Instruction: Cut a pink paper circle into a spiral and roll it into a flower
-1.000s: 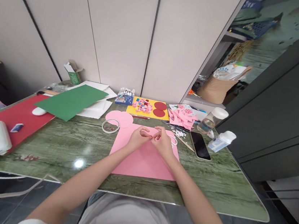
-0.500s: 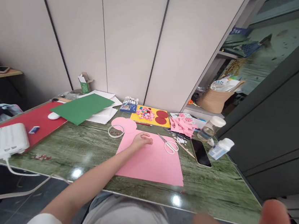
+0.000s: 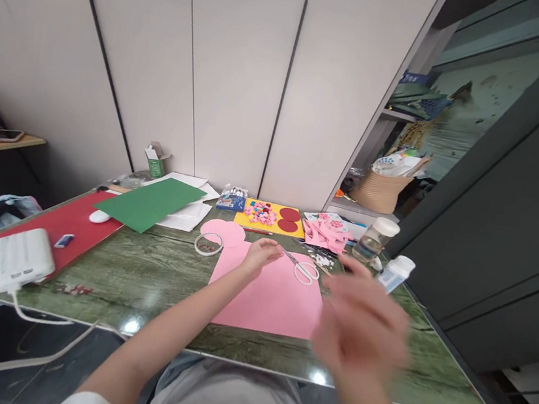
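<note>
My left hand (image 3: 261,255) is over the upper middle of a pink paper sheet (image 3: 267,303), its fingers drawn together. What they hold, if anything, is too small to make out. Close to those fingertips are the blade tips of white-handled scissors (image 3: 307,272), which rest on the sheet's upper right; whether they touch I cannot tell. My right hand (image 3: 367,325) is smeared by motion above the sheet's right side and hides part of the table behind it. A pink paper cutout with rounded lobes (image 3: 223,230) lies at the sheet's upper left, beside a roll of tape (image 3: 208,244).
Behind lie a yellow sheet (image 3: 242,222) with colourful pompoms (image 3: 261,213) and dark red circles (image 3: 289,221), and pink scraps (image 3: 327,235). A clear jar (image 3: 376,238) and white bottle (image 3: 395,273) stand right. Green paper (image 3: 151,204) and a white power bank (image 3: 24,259) are left.
My right hand has moved from the lower right corner up and left, over the sheet's right side. My left hand's fingertips are now nearer the scissors' tips. The view has shifted slightly.
</note>
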`<state>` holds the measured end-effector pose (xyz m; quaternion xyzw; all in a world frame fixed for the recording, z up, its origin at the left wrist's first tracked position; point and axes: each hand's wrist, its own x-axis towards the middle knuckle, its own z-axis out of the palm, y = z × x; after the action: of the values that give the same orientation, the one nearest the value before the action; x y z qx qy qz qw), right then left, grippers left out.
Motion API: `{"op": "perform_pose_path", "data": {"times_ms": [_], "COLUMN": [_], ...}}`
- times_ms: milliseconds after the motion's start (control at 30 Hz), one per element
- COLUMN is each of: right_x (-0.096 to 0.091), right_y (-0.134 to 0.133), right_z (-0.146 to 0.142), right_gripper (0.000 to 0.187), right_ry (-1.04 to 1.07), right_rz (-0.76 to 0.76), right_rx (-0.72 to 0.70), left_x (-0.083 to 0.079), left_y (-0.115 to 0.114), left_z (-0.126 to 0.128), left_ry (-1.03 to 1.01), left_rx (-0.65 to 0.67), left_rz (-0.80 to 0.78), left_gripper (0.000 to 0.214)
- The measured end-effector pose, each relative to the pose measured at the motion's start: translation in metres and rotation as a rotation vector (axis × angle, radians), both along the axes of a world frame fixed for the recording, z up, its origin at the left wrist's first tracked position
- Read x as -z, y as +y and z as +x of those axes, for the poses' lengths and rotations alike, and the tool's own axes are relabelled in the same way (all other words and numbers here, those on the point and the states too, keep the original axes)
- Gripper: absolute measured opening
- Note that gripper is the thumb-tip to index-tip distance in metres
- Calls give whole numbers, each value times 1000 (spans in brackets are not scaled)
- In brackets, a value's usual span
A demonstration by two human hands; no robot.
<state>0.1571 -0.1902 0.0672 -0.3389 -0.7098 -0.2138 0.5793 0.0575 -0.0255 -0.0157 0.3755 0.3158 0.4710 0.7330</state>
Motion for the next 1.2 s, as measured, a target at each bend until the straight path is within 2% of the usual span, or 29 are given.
{"op": "perform_pose_path", "data": {"times_ms": [33, 100, 133, 167, 233, 333, 467, 600, 800, 1000, 1200], "right_x": [-3, 5, 14, 26, 52, 82, 97, 103, 108, 110, 114], "right_y": [20, 64, 84, 101, 123, 132, 130, 134, 137, 138, 141], "right_z": [1, 6, 9, 13, 21, 31, 40, 43, 39, 38, 34], "right_gripper": [27, 32, 42, 46, 40, 36, 38, 37, 34, 37, 37], "right_ry": [124, 479, 662, 711, 737, 786, 875, 953, 1015, 1012, 994], "right_rz": [-35, -438, -687, -812, -986, -1156, -1239, -1240, -1220, -1196, -1155], "right_rx": [-8, -21, -112, -158, -266, -439, -567, -605, -625, -604, -560], "left_x": [-5, -9, -9, -7, 0, 12, 20, 24, 31, 30, 31], "left_y": [0, 1, 1, 1, 2, 4, 8, 12, 17, 17, 15], "left_z": [3, 6, 7, 8, 6, 1, -5, -5, -4, -5, -3], "left_ry": [-17, -43, -49, -48, -33, -13, 7, 27, 89, 136, 162], "left_rx": [5, 2, -7, -15, -31, -17, 34, 68, 50, 56, -9], "left_rz": [10, 26, 29, 27, 19, 33, 46, 77, 128, 184, 217], "left_gripper": [39, 39, 39, 39, 39, 40, 40, 40, 40, 37, 38]}}
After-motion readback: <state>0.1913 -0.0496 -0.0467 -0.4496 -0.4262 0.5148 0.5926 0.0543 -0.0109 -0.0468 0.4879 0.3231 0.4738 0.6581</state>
